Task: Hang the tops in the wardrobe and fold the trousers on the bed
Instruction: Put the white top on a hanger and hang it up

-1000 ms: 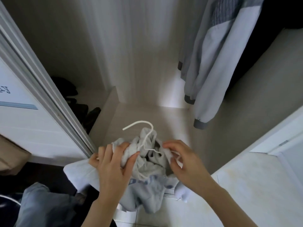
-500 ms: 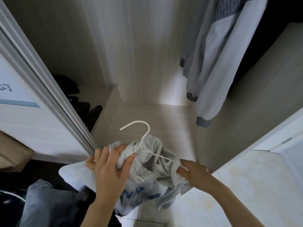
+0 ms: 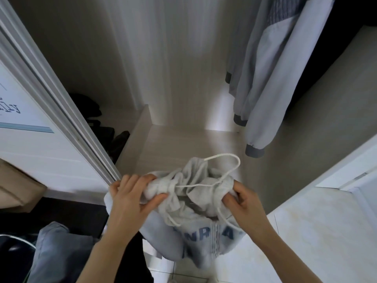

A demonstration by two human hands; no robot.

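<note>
A pale grey hooded sweatshirt with blue block lettering is being held bunched up in front of the open white wardrobe, just above the front edge of the wardrobe's pale wood-grain floor panel.

The sweatshirt's left side is being gripped by the left hand, fingers curled over the bunched fabric and thumb pressed in beneath it. Its right side is being pinched by the right hand, fingertips closed on the cloth at the collar edge.

A thin white wire hanger is being carried inside the neck opening; its hook is standing clear above the fabric, toward the wardrobe's back wall, and one arm is running across the opening between the two hands. White drawstrings are hanging down over the lettering.

A light grey jacket with dark grey cuffs is hanging inside the wardrobe at its right, well apart from the sweatshirt. The white sliding door is being seen at the wardrobe's left, with dark items on the floor behind it; what they are cannot be told. Blue-grey denim fabric is lying low on the wardrobe's near left side.
</note>
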